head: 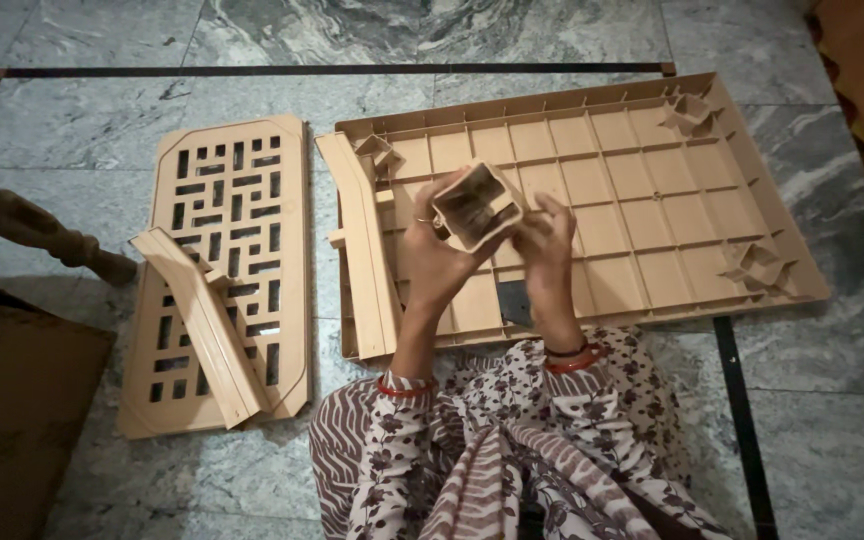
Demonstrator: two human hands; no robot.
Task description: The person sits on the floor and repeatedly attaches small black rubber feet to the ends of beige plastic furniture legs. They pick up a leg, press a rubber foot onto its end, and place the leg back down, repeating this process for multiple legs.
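Both hands are holding one beige hollow leg piece [476,205] at the centre of the frame, its open square end facing up toward the camera. The left hand [430,255] is gripping it from the left side, fingers curled around its wall (a ring is showing on one finger). The right hand [547,245] is pressing against its right side, fingers bent and closed on the lower edge.

The piece is being held above a large beige ribbed panel [652,200], which is lying underside-up on the grey marble floor [102,120]. A long beige rail [367,240] is resting along the panel's left edge. At left of frame, a lattice panel [242,200] is lying flat, with a second rail [207,330] lying diagonally across it. A dark carved wooden leg [22,225] is entering from the left edge.
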